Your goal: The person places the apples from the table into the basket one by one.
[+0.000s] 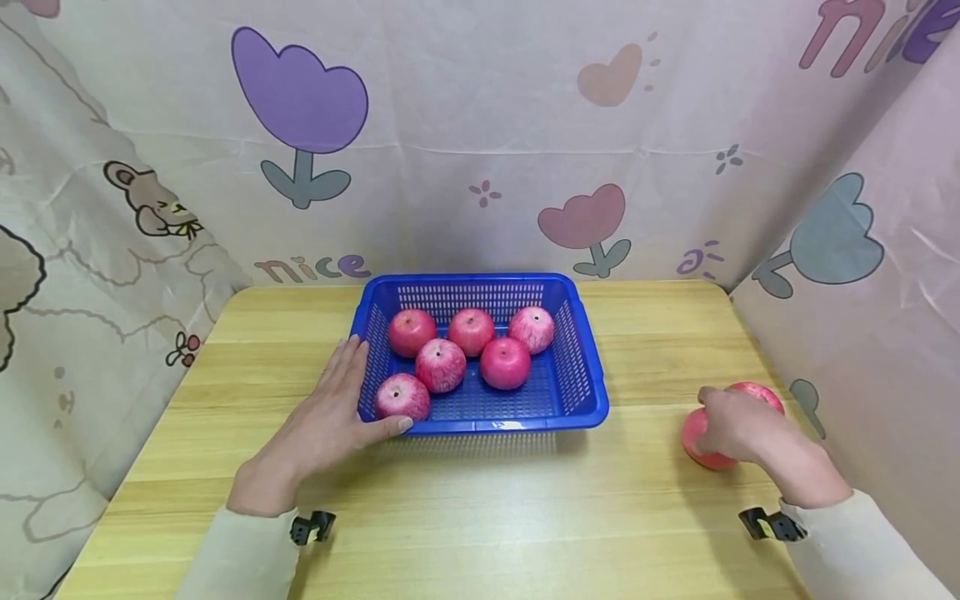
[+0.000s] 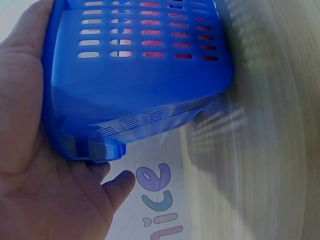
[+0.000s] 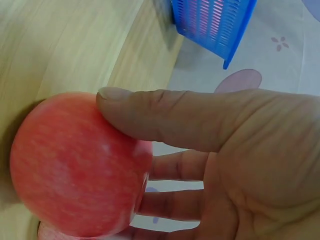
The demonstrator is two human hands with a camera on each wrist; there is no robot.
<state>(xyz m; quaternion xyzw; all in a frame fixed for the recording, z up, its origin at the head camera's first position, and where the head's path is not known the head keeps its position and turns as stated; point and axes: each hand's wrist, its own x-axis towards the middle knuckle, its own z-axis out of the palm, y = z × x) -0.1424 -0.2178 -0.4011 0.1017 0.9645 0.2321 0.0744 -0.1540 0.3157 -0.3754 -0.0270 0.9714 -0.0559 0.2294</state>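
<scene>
A blue plastic basket (image 1: 480,427) with slotted walls stands on the table, several red apples (image 1: 440,365) inside it. At its near left corner my left hand (image 1: 333,425) rests on the rim, thumb along the front edge and fingers extended along the left side. The left wrist view shows the palm against the basket wall (image 2: 135,85). Far to the right of the basket, my right hand (image 1: 742,425) holds an apple (image 3: 80,165) between thumb and fingers. Another apple (image 1: 759,393) lies just beyond that hand, partly hidden by it.
The light wooden table (image 1: 480,517) ends at a patterned cloth (image 1: 450,167) behind and at both sides. The right-hand cloth (image 1: 885,333) hangs close to the right hand. Bare wood lies between the basket and the right hand.
</scene>
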